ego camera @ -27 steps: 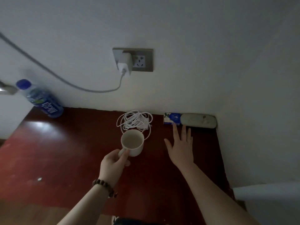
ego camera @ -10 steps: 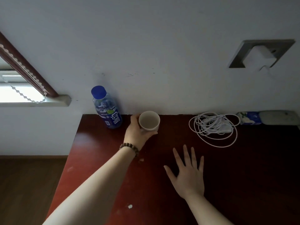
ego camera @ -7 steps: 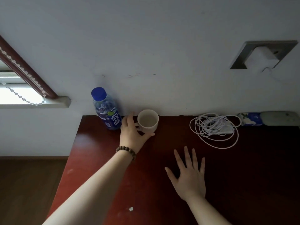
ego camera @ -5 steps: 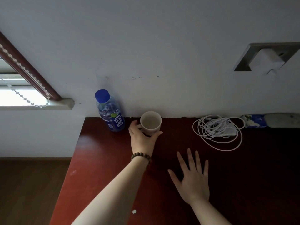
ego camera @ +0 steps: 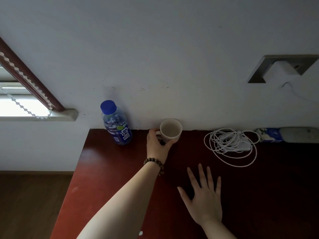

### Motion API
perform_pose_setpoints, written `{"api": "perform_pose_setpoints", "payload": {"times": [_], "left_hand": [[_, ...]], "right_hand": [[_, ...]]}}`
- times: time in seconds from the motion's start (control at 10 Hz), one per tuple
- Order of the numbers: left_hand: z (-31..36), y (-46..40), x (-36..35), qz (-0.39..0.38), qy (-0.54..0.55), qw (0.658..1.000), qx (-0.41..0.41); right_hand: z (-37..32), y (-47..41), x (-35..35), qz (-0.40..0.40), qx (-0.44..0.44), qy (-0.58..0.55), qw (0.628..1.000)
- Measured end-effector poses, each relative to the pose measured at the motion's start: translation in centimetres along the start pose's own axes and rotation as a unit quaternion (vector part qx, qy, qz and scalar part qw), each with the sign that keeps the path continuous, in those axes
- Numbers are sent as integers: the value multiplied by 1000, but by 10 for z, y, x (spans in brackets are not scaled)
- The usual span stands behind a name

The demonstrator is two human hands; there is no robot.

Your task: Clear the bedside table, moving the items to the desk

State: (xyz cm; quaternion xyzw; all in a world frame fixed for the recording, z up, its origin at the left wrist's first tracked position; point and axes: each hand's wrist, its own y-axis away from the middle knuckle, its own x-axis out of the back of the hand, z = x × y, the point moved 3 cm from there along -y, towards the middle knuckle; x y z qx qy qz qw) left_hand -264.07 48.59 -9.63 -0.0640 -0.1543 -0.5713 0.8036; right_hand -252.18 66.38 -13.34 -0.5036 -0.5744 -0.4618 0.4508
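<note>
Left hand: I see my left hand [ego camera: 158, 146] at frame centre, fingers curled around the near side of the white mug [ego camera: 170, 129]; I cannot tell whether they press on it or only touch it.
Wrist: a brown bead bracelet [ego camera: 154, 162] sits just below that hand.
Mug: upright and empty on the dark red desk [ego camera: 110, 171], at its far edge against the wall.
Right hand: my right hand [ego camera: 203, 197] lies lower right of centre, fingers spread, palm down on the desk, holding nothing.
Bottle: a blue-capped bottle [ego camera: 116, 124] stands left of the mug, near it.
Cable: a coiled white cable [ego camera: 230, 145] lies right of the mug.
Far right: a blue tissue pack [ego camera: 269, 135] touches a grey remote [ego camera: 299, 135].
Upper right: a wall socket [ego camera: 281, 69] holds a white charger.
</note>
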Motion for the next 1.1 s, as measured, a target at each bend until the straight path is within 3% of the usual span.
{"api": "perform_pose_setpoints", "payload": {"times": [0.3,0.5,0.9,1.1], "left_hand": [[-6,-20,23,-51,-43,997,-32],[-21,-16,47,28,-26,999,-7],[-12,-18,52,-26,-54,998,-13],[-12,18,57,1,-79,996,35]], "right_hand": [[1,-1,-2,1,3,-5,1000],[0,0,-2,4,3,-15,1000],[-1,1,1,-1,5,-5,1000],[-3,-1,2,-34,7,-11,999]]}}
